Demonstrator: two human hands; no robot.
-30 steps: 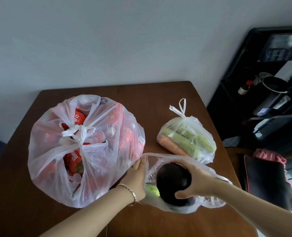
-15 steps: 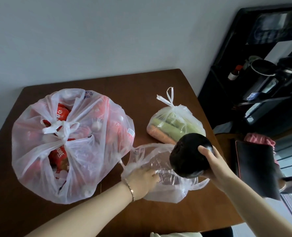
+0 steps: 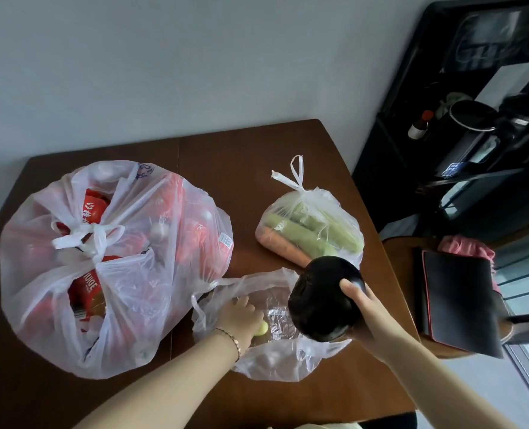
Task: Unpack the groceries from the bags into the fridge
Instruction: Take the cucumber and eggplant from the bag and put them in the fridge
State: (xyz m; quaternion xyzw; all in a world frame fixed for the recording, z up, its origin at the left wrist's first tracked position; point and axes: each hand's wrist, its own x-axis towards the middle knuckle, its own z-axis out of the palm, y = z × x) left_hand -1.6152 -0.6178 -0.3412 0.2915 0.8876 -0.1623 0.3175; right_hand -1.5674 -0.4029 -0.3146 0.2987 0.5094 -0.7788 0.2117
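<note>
Fingers (image 3: 350, 284) of the right hand (image 3: 370, 314) are curling round the dark eggplant (image 3: 317, 300) just above the near bag (image 3: 272, 360); the left hand (image 3: 241, 314) is lying inside — seemingly gripping a green item (image 3: 262, 328) — and should be pinning plastic down.

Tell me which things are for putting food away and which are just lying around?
For the job: big bag of red cartons, tied bag of cucumbers and carrot, open bag, dark round vegetable in right hand.
Just lying about: black flat case, pink cloth, kettle on shelf.
</note>
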